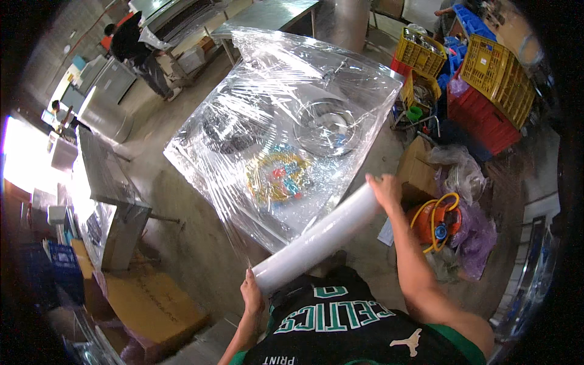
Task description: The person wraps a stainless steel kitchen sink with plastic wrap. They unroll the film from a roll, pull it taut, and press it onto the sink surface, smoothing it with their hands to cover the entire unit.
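Observation:
A wide roll of clear stretch film (319, 237) lies slantwise in front of my body. My left hand (251, 293) grips its lower left end, and my right hand (384, 190) is closed on its upper right end. From the roll, film runs onto a large flat metal unit (331, 201) wrapped in shiny layers. Under the film show a round metal ring (328, 126), a dark round shape (234, 125) and a coiled yellow hose (255, 176) with red and blue bits. Glare on the film hides some details.
Yellow crates (496, 76) sit on a red crate (477, 118) at the right. Nearer are a cardboard box (417, 170) and an orange gas cylinder (439, 225). Brown cardboard (152, 304) and a wrapped metal cabinet (121, 234) stand left. A person (137, 52) bends at the far left.

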### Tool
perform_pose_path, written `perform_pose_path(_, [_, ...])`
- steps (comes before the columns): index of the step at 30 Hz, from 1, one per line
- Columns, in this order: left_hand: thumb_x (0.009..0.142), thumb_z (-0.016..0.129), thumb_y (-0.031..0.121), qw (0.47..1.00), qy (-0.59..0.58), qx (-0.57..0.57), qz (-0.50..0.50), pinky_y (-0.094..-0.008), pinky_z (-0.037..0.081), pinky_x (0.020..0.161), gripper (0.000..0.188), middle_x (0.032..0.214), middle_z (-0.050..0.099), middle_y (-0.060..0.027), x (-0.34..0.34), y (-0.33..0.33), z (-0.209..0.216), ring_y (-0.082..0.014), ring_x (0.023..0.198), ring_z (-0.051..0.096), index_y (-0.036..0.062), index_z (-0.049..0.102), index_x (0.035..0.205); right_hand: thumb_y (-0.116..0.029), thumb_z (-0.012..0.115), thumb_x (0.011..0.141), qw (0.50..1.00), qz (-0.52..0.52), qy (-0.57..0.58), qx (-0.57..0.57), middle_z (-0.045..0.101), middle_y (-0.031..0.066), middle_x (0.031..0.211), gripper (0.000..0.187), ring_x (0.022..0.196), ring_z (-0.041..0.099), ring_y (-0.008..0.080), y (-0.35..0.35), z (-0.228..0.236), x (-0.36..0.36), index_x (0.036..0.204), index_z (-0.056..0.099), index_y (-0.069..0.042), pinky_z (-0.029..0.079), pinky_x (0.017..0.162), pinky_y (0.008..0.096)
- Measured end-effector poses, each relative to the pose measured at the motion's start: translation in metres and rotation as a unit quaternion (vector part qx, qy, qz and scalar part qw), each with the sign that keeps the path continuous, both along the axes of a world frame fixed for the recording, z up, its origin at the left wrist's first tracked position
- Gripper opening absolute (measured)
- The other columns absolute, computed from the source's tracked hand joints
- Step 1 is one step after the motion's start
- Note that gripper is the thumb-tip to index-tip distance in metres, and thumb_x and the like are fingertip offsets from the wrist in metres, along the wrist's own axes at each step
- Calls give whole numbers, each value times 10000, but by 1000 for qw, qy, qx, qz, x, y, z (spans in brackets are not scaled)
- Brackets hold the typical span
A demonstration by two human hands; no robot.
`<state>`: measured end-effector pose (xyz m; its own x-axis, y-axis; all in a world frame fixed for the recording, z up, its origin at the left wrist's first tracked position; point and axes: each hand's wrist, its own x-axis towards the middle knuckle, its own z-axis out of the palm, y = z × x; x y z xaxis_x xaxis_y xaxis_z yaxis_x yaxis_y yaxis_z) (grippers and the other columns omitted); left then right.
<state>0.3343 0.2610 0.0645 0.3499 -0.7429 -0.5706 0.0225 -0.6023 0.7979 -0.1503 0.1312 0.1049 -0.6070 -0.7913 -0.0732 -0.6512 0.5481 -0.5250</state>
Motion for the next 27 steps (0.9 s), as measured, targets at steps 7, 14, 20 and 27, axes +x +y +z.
perform_pose_path(7, [1047,537,481,992,-123,-14,7,-356,438,657,597,765,617,-33,4,57,-15,-156,696,518,-79,699,920,-668,668,847,984,5,-88,156,691,354,1089,808,1044,677,499,71,-120,14,1030,724,117,538,918,525])
perform_pose_path(14, [1061,525,417,988,-119,92,23,-373,499,787,566,928,693,-111,-9,86,-44,-175,848,593,-122,695,1036,-726,616,863,976,10,-62,208,707,335,1042,821,1006,688,493,61,-145,2,952,742,80,544,878,526])
perform_pose_path(20, [1040,567,520,992,-108,59,7,-320,457,689,587,820,615,-13,-14,123,-95,-118,763,513,-45,674,920,-774,510,905,963,-12,-25,268,705,311,1097,865,1041,673,494,74,-174,2,1023,739,51,531,899,533])
perform_pose_path(27, [1027,611,479,994,-58,98,-6,-314,473,740,522,930,650,-41,-9,87,-223,-129,826,546,-39,676,1025,-486,626,998,906,49,-403,116,643,158,1385,637,1304,578,265,106,-227,-34,1428,574,-19,409,1113,369])
